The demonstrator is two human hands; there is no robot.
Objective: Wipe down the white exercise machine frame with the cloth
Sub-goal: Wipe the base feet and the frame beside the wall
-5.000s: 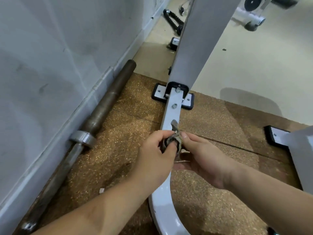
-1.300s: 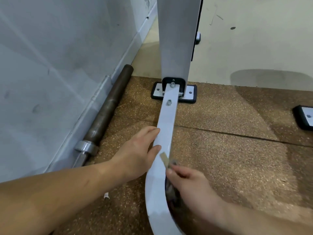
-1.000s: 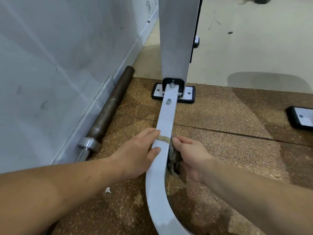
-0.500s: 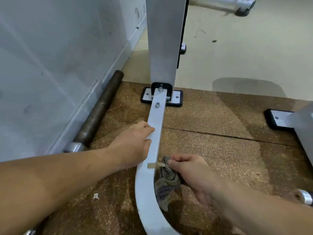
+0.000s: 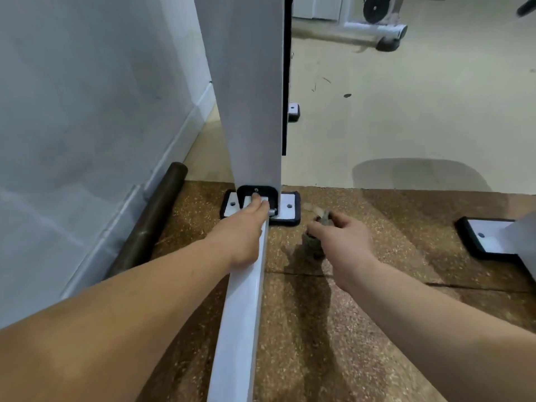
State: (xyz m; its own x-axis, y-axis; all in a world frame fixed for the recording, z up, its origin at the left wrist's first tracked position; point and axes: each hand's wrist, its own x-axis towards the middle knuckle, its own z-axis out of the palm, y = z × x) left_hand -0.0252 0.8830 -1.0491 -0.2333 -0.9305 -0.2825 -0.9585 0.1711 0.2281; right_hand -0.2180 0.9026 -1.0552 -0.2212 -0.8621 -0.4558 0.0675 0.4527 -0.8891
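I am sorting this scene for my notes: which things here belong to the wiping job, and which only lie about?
For the job: white metal frame bar, under the left hand; crumpled grey cloth, held in the right hand; white upright post.
Lying about: dark brown metal barbell along the wall; black round weight plate far behind.

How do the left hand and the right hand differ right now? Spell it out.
The left hand lies on the white frame bar, fingers stretched toward its bracket; the right hand is off the bar, over the brown mat. The left hand holds nothing; the right hand pinches the grey cloth. Both are bare.
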